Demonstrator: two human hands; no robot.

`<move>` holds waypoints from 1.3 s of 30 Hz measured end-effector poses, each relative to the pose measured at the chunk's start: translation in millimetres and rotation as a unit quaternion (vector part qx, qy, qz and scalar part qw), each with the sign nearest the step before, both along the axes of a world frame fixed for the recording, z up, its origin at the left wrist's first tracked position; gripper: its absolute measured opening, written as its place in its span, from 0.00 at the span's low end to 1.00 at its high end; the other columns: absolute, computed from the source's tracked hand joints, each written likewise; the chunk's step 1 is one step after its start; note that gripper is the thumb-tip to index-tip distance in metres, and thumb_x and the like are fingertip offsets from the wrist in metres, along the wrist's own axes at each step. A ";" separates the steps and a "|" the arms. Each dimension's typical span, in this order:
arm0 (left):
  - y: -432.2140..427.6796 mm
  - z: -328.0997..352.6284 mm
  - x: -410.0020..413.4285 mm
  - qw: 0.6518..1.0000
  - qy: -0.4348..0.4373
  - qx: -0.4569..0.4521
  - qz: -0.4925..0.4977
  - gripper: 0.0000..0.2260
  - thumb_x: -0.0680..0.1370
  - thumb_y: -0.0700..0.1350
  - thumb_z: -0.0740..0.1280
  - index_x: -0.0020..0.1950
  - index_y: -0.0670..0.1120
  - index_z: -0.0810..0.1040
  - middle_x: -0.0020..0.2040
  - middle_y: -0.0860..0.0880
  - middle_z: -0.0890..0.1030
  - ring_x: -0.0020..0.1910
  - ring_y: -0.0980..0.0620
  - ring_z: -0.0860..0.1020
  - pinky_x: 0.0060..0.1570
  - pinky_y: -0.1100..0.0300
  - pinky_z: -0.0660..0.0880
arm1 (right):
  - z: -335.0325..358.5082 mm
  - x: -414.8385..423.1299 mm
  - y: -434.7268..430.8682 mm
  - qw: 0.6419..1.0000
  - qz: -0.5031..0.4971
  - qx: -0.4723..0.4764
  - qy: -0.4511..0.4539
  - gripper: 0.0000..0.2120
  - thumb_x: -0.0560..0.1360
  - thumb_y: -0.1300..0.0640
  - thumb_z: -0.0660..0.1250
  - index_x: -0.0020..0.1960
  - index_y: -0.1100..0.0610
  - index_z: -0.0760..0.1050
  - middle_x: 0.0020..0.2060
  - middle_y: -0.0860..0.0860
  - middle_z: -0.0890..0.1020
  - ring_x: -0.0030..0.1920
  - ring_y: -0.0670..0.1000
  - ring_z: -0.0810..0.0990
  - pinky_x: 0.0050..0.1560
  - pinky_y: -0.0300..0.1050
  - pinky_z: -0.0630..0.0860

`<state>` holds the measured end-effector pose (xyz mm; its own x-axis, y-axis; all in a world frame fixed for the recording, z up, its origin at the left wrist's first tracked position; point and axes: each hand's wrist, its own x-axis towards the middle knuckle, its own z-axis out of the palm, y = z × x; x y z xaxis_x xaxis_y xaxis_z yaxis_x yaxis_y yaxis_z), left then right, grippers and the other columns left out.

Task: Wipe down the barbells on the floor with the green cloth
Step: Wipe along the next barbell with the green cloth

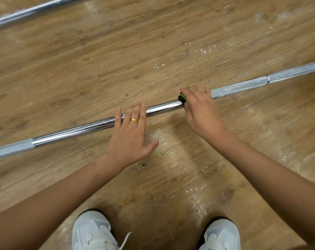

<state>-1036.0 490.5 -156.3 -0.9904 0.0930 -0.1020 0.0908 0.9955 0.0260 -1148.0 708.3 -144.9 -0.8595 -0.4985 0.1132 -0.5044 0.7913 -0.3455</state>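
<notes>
Wood-grain plank flooring [171, 42], flecked with pale dusty specks, fills the view. A long chrome steel barbell [81, 129] lies on it, running from the near left to the far right, its shiny middle giving way to duller grey sections at both ends. A second grey metal barbell [35, 10] lies well apart at the far left. Two pale grey sneakers [93, 231] show at the near edge.

The left hand [130, 130] lies flat across the shiny shaft, fingers straight and close together, thumb spread out onto the floor; a gold ring [134, 120] sits on one finger. The right hand [200, 109] is curled over the bar further right, gripping a bunched green cloth [182, 98] with a dark edge, of which only a small part peeks out at the left side of the hand. The cloth touches the bar just where the shine ends.

Wiping of this bar looks to be in progress. The likeliest trouble is the bar rolling: flat fingers only press it down, so a hard stroke could turn it away or nip fingertips against the floor. Bunched so tightly, the cloth probably covers little metal and may miss the underside, and the rougher grey section could snag it or drag it out of the grip.
</notes>
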 end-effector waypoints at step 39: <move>51.0 15.5 89.0 0.996 -0.053 0.064 -0.021 0.42 0.79 0.67 0.39 0.81 0.37 0.38 0.82 0.37 0.41 0.81 0.41 0.38 0.77 0.47 0.33 | 0.1 97.6 7.6 0.998 -0.009 -0.028 -0.060 0.18 0.81 0.61 0.59 0.71 0.59 0.71 0.65 0.53 0.76 0.70 0.55 0.69 0.78 0.51 0.48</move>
<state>-947.0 541.5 -140.8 -0.9697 0.1532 -0.1903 0.1226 0.9789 0.1634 -1050.4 715.9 -144.8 -0.8768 -0.4794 0.0361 -0.4435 0.7775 -0.4459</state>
